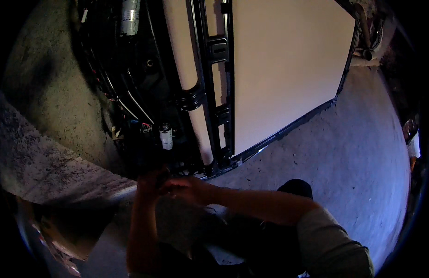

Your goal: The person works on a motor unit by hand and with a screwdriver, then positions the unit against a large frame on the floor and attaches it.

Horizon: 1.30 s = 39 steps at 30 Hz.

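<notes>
My left hand (151,180) and my right hand (189,189) meet at the bottom corner of a large machine with a black frame and broad cream panels (288,69). The fingers of my right hand are bent into a pinch beside the left. My left fingers look curled, though deep shadow covers most of them. Whatever is between the two hands is too dark to make out. Just above them, inside the open dark side of the machine, sits a small white cylinder (166,138) with wires (134,103) running near it.
A larger silver cylinder (130,18) is mounted higher in the same dark side. Rough concrete (52,162) forms a raised edge at left, with a cardboard box (68,236) below it. Grey floor (353,171) spreads to the right. Pipe-like clutter (366,53) stands at the far right.
</notes>
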Each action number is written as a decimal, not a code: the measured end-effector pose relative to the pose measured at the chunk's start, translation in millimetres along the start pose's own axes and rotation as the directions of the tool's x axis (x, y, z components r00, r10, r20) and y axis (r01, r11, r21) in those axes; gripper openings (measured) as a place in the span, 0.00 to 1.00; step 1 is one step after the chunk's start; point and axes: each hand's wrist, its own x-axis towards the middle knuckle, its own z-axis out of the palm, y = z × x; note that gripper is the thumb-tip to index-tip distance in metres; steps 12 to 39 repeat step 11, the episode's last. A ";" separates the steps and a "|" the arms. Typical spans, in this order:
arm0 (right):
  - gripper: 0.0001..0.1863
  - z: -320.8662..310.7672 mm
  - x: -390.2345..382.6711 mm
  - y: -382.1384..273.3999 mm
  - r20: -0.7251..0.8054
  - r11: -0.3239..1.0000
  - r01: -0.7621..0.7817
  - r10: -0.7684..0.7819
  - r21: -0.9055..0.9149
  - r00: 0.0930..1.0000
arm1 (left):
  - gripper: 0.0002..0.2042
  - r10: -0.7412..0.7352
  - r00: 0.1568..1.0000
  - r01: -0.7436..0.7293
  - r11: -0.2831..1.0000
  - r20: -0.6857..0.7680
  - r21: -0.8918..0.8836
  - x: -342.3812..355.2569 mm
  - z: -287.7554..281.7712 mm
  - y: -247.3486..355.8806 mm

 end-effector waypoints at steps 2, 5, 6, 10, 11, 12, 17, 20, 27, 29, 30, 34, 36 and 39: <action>0.22 -9.4 0.3 -7.3 0.070 0.996 0.017 -0.011 -0.086 0.998 | 0.08 0.100 0.994 -0.095 0.991 -0.048 0.092 -0.5 4.7 -6.8; 0.19 -20.5 9.4 -47.0 0.204 0.943 -0.014 0.086 -0.331 0.975 | 0.07 -0.046 0.995 0.048 0.999 -0.091 0.015 -9.5 6.5 -24.5; 0.18 -24.9 8.1 -54.9 0.231 0.898 -0.036 0.151 -0.438 0.961 | 0.07 -0.200 0.978 0.191 0.974 -0.058 -0.122 -5.5 9.1 -19.7; 0.21 -29.0 12.0 -42.7 0.304 0.720 0.058 0.217 -0.691 0.928 | 0.08 -0.340 0.941 0.326 0.905 -0.001 -0.274 -3.6 12.5 -16.1; 0.21 -29.4 11.5 -46.1 0.305 0.692 0.069 0.224 -0.718 0.925 | 0.08 -0.339 0.941 0.326 0.903 -0.001 -0.279 -3.8 13.6 -16.5; 0.21 -29.4 11.5 -46.1 0.305 0.692 0.069 0.224 -0.718 0.925 | 0.08 -0.339 0.941 0.326 0.903 -0.001 -0.279 -3.8 13.6 -16.5; 0.21 -29.4 11.5 -46.1 0.305 0.692 0.069 0.224 -0.718 0.925 | 0.08 -0.339 0.941 0.326 0.903 -0.001 -0.279 -3.8 13.6 -16.5; 0.21 -29.4 11.5 -46.1 0.305 0.692 0.069 0.224 -0.718 0.925 | 0.08 -0.339 0.941 0.326 0.903 -0.001 -0.279 -3.8 13.6 -16.5; 0.21 -29.4 11.5 -46.1 0.305 0.692 0.069 0.224 -0.718 0.925 | 0.08 -0.339 0.941 0.326 0.903 -0.001 -0.279 -3.8 13.6 -16.5; 0.21 -29.4 11.5 -46.1 0.305 0.692 0.069 0.224 -0.718 0.925 | 0.08 -0.339 0.941 0.326 0.903 -0.001 -0.279 -3.8 13.6 -16.5; 0.21 -29.4 11.5 -46.1 0.305 0.692 0.069 0.224 -0.718 0.925 | 0.08 -0.339 0.941 0.326 0.903 -0.001 -0.279 -3.8 13.6 -16.5; 0.21 -29.4 11.5 -46.1 0.305 0.692 0.069 0.224 -0.718 0.925 | 0.08 -0.339 0.941 0.326 0.903 -0.001 -0.279 -3.8 13.6 -16.5; 0.21 -29.4 11.5 -46.1 0.305 0.692 0.069 0.224 -0.718 0.925 | 0.08 -0.339 0.941 0.326 0.903 -0.001 -0.279 -3.8 13.6 -16.5; 0.21 -29.4 11.5 -46.1 0.305 0.692 0.069 0.224 -0.718 0.925 | 0.08 -0.339 0.941 0.326 0.903 -0.001 -0.279 -3.8 13.6 -16.5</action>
